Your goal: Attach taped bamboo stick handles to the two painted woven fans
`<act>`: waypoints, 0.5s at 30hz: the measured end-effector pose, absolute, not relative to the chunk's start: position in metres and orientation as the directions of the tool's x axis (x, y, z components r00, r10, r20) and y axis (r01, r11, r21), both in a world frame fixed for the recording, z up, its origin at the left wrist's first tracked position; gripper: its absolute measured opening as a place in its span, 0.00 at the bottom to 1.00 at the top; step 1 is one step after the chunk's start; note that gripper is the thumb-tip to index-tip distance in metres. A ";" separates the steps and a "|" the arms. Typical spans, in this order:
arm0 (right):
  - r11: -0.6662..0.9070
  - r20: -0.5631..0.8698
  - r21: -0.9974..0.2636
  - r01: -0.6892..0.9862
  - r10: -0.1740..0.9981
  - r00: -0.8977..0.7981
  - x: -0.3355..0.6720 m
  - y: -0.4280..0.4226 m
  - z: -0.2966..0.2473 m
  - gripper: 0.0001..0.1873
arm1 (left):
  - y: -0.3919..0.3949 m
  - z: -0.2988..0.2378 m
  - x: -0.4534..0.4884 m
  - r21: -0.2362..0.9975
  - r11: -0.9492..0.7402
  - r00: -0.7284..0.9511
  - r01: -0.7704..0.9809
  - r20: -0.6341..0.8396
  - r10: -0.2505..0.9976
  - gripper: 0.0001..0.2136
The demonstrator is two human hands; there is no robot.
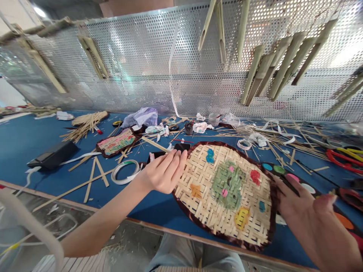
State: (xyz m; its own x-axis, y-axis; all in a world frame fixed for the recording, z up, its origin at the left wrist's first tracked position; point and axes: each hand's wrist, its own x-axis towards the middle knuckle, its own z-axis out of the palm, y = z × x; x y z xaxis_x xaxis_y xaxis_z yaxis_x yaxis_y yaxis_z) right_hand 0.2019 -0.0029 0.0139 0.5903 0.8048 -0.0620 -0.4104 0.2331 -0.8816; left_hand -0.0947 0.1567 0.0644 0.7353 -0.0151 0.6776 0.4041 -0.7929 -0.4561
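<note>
Woven bamboo mat (224,196): left hand (163,172) open, fingers flat against its edge, right hand (307,215) pinching the far rim; a loose pinch could drop it onto the paint palette (279,169) beside that rim.

Left hand (163,172) and right hand (300,207) reach forward, both palm down.

One head-worn camera looks forward and down, close above the left hand (163,172), right hand (297,206) and blue surface (36,141).
</note>
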 end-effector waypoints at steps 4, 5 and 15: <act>0.283 -0.049 -0.864 -0.415 0.775 0.630 0.191 0.002 0.031 0.17 | 0.150 0.071 -0.082 -0.681 -0.620 0.738 0.390 0.634 -0.232 0.10; 0.298 -0.044 -0.865 -0.403 0.756 0.653 0.191 0.003 0.034 0.14 | 0.148 0.072 -0.079 -0.709 -0.580 0.731 0.402 0.630 -0.262 0.09; 0.231 -0.120 -0.894 -0.384 0.702 0.702 0.201 0.013 0.037 0.17 | 0.142 0.072 -0.074 -0.502 -0.731 0.681 0.461 0.728 -0.071 0.15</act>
